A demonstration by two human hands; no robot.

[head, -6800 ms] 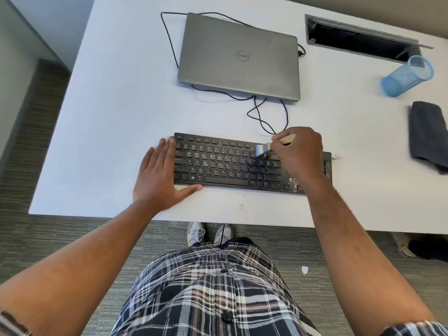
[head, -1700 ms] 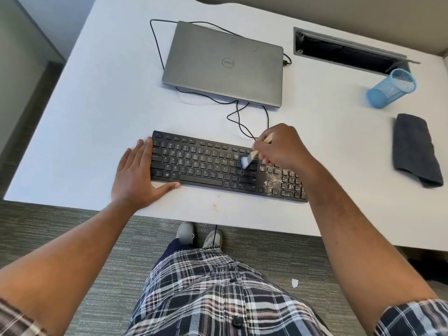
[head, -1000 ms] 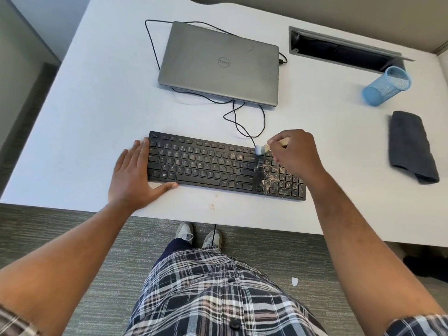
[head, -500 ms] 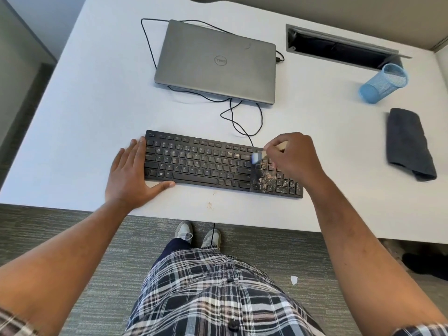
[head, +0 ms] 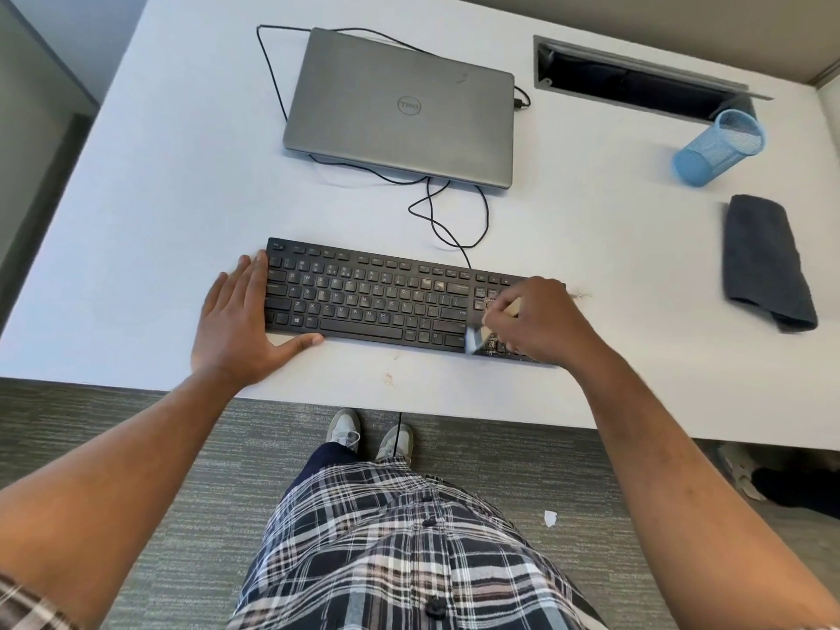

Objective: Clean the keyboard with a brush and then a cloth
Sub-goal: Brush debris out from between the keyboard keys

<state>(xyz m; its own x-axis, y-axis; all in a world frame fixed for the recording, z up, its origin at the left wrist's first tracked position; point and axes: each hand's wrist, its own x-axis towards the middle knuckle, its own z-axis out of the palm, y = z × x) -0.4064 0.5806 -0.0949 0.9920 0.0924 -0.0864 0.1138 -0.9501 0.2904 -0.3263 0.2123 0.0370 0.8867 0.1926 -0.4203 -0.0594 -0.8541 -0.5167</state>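
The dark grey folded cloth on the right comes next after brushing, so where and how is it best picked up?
Probably the dark grey folded cloth is best pinched at its near end, where a loose fold bunches up off the white table. Come from above with the right hand, once it puts down the brush.

Black plastic keyboard (head: pixel 368 297), tan specks at its right end. Silver-grey closed laptop (head: pixel 400 106). Light-blue mesh cup (head: pixel 718 147). Dark grey folded cloth (head: pixel 768 261). White table (head: pixel 159 197). Navy-white plaid shirt (head: pixel 400 547). Grey striped carpet (head: pixel 204 470).
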